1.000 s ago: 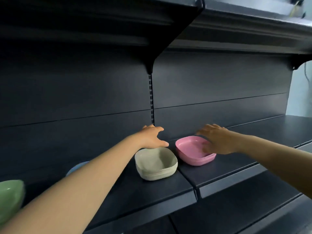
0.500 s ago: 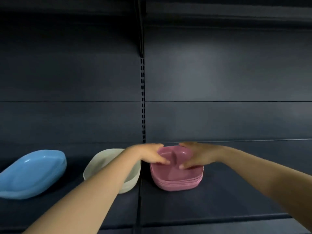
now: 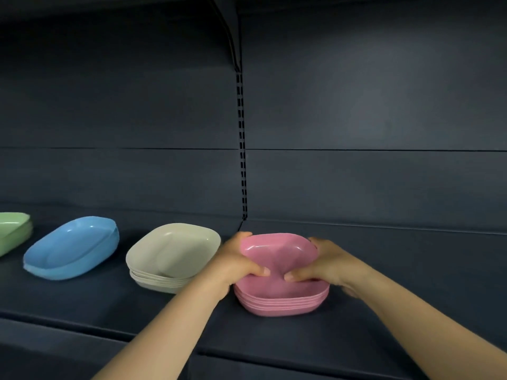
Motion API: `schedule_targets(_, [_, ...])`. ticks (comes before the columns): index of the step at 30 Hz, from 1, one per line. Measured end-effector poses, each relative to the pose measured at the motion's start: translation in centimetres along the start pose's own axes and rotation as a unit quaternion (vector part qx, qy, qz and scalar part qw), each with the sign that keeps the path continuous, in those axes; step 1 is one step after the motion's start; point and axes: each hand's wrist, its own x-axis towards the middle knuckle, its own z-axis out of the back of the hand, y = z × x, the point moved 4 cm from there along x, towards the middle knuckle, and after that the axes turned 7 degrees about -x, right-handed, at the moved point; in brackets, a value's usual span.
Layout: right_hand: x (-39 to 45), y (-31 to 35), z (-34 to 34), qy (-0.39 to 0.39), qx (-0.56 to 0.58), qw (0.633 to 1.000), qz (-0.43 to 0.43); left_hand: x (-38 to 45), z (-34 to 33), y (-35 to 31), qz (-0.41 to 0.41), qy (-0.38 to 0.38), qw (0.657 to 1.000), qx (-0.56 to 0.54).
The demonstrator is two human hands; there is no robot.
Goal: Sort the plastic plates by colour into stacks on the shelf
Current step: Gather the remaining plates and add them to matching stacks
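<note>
A stack of pink plates (image 3: 279, 300) stands on the dark shelf (image 3: 274, 341) right of its middle. My left hand (image 3: 236, 263) grips the stack's left rim, thumb inside the top plate. My right hand (image 3: 319, 266) grips the right rim the same way. The two thumbs nearly meet over the top plate. To the left stand a beige stack (image 3: 170, 256), then a blue stack (image 3: 71, 248), and a green stack (image 3: 12, 229) cut off by the left edge.
The shelf's dark back panel (image 3: 356, 133) rises behind the plates, with a slotted upright (image 3: 242, 160) in its middle. The shelf surface runs on to the right of the pink stack. A lower shelf edge (image 3: 55, 352) shows at the bottom left.
The view has swung left and down, bringing the blue and green stacks in. My left hand left the beige stack and both hands closed on the pink stack's rims.
</note>
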Motion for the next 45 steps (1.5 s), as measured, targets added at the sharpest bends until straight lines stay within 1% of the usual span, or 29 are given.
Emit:
schedule_targets(2, [-0.2,-0.4,0.0,-0.024,0.048,0.999,0.006,-0.1,-0.1,0.2,0.005,-0.018,0.998,-0.056])
schedule_targets(5, [-0.3,-1.0,0.5,-0.051,0.118,0.992,0.013,-0.1,-0.5,-0.4,-0.001,-0.044,0.995,-0.093])
schedule_targets(7, [-0.3,-1.3,1.2,-0.076,0.153,0.985,0.011,0.5,-1.2,-0.8,0.009,-0.065,0.987,-0.147])
schedule_targets(9, [-0.1,-1.6,2.2,-0.120,0.182,0.976,0.013,1.4,-2.2,-1.2,0.032,-0.079,0.972,-0.220])
schedule_targets(11, [0.0,-1.9,3.6,-0.175,0.202,0.963,0.019,2.1,-3.9,-1.5,0.060,-0.073,0.960,-0.264])
schedule_targets(13, [0.0,-2.2,4.6,-0.211,0.218,0.953,0.021,2.4,-5.6,-1.5,0.065,-0.061,0.957,-0.278])
schedule_targets(14, [0.0,-2.5,4.9,-0.217,0.224,0.950,0.021,2.4,-6.2,-1.5,0.055,-0.063,0.957,-0.279])
schedule_targets(17, [0.0,-3.4,5.2,-0.217,0.240,0.946,0.011,2.5,-7.0,-1.8,0.015,-0.079,0.958,-0.277])
schedule_targets(19, [0.1,-3.8,5.0,-0.217,0.252,0.943,0.010,2.5,-7.1,-2.1,0.003,-0.092,0.958,-0.273])
schedule_targets(22, [0.1,-4.1,4.4,-0.225,0.296,0.928,0.009,2.2,-7.2,-2.5,-0.011,-0.109,0.952,-0.285])
schedule_targets(24, [-0.2,-4.3,5.1,-0.240,0.297,0.924,0.013,2.1,-8.0,-3.2,-0.018,-0.109,0.949,-0.297])
schedule_targets(26, [-0.9,-5.0,7.2,-0.267,0.281,0.921,0.021,2.2,-9.9,-4.6,-0.024,-0.093,0.947,-0.308])
schedule_targets(29, [-2.6,-7.5,12.0,-0.309,0.270,0.912,0.014,2.9,-14.7,-7.5,-0.025,-0.060,0.947,-0.315])
schedule_targets(34, [-5.7,-14.9,21.7,-0.351,0.255,0.901,-0.019,3.3,-26.8,-12.7,0.001,0.003,0.943,-0.332])
schedule_targets(40, [-8.6,-25.6,33.8,-0.371,0.197,0.907,-0.046,3.9,-42.9,-17.3,0.016,0.009,0.946,-0.322])
schedule_targets(45, [-9.7,-33.4,41.7,-0.357,0.151,0.918,-0.084,4.1,-53.5,-20.3,0.042,0.009,0.953,-0.301])
